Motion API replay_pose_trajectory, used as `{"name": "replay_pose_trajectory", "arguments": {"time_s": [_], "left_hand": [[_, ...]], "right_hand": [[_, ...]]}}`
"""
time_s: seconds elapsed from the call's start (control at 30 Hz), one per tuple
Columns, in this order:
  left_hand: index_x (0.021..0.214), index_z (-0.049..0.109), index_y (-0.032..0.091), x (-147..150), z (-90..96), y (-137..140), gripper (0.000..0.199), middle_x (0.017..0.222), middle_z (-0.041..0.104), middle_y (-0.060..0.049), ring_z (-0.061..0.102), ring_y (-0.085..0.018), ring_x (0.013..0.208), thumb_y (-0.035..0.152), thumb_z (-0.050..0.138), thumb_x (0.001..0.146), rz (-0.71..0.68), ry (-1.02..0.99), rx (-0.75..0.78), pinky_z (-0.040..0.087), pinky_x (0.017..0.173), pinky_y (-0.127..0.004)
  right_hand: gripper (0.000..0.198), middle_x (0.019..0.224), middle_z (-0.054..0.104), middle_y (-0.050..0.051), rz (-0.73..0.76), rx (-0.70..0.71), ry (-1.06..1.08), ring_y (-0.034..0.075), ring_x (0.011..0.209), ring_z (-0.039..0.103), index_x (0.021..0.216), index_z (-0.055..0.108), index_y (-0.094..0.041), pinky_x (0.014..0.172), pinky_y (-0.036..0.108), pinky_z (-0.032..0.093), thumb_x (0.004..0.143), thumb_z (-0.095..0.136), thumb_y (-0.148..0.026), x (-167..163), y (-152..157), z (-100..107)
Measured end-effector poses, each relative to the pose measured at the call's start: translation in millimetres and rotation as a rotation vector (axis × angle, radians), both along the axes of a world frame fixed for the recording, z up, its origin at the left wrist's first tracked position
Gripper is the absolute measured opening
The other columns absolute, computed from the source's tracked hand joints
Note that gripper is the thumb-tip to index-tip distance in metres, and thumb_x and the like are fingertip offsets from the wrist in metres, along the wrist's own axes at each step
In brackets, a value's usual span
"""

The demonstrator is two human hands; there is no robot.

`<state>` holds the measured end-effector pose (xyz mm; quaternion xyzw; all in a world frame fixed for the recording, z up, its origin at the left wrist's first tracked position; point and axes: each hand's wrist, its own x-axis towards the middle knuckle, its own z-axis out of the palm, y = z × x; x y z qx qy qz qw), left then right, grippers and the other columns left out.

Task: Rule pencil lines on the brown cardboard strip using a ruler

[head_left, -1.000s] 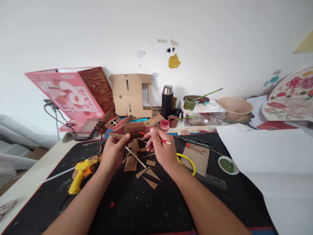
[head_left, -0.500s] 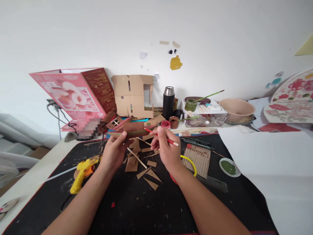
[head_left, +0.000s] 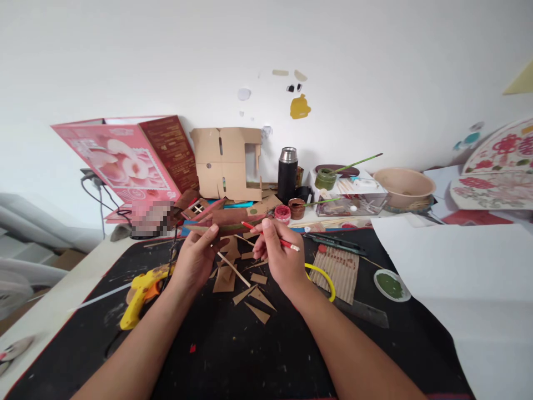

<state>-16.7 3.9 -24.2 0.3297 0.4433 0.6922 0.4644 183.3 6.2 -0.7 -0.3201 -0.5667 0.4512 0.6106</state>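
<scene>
My left hand (head_left: 195,261) pinches a long, narrow piece of painted cardboard (head_left: 232,227), brown and green, between thumb and fingers, above the black mat. In my right hand (head_left: 283,258) is a red pencil (head_left: 288,244) with a white end. Its point is at the face of the painted piece; whether it touches cannot be told. Behind the held piece lie brown-painted cardboard parts (head_left: 229,215), partly covered by it. Under my hands are cardboard scraps (head_left: 225,280) and a thin wooden stick (head_left: 235,270).
A yellow glue gun (head_left: 139,297) lies left on the black mat (head_left: 233,366). At the back stand a black thermos (head_left: 287,175), paint jars (head_left: 296,208) and a cut cardboard panel (head_left: 229,166). Corrugated cardboard (head_left: 339,272), a ruler (head_left: 366,314) and a green paint lid (head_left: 391,285) lie right.
My right hand has shifted slightly left with the pencil, whose point is now farther left along the painted piece. My left hand has hardly moved and still holds the piece.
</scene>
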Motion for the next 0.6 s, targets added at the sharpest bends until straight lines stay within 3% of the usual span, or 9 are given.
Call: {"name": "replay_pose_trajectory", "arguments": {"time_s": [0.6], "left_hand": [[0.104,0.080,0.020,1.6,-0.2,-0.2,0.053,0.117,0.081,-0.009,0.074,-0.023,0.099,0.047,0.106,0.066,-0.010,0.008,-0.003,0.061,0.076,-0.030]], "right_hand": [[0.059,0.061,0.068,-0.001,0.021,-0.014,-0.042,0.012,0.047,0.067,0.090,0.075,-0.020,0.045,0.021,0.049,0.110,0.054,-0.072,-0.8,-0.8,-0.3]]}}
